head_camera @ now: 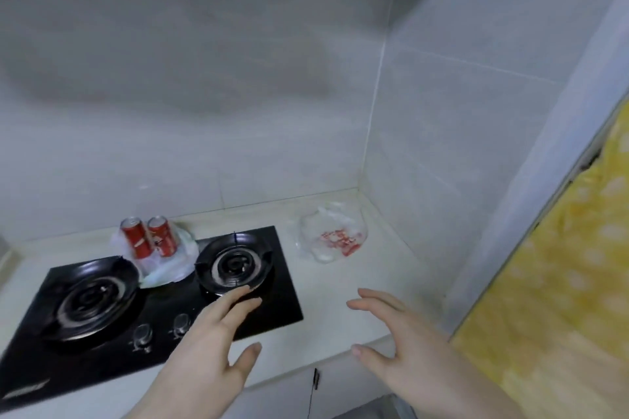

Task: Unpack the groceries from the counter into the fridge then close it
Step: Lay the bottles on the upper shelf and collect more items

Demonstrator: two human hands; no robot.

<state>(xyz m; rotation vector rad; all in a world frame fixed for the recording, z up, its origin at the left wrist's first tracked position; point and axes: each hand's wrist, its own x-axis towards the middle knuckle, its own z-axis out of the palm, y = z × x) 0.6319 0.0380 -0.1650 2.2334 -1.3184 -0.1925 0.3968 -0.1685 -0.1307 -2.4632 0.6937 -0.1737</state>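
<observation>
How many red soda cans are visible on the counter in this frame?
2. One red can and a second red can stand touching on a white plastic bag behind the stove. The crumpled bag may hide more.

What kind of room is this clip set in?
Most likely a small home kitchen: a black two-burner gas hob set into a pale counter, tiled walls meeting in a corner, and two red drink cans standing on a plastic bag.

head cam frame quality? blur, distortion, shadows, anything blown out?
Head view: soft motion blur throughout, the red cans and clear bag lettering unreadable; wide-angle bending tilts the wall lines and stove; a broad diffuse shadow on the back wall; flat lighting, nothing blown out; both hands smeared at the fingertips.
</observation>
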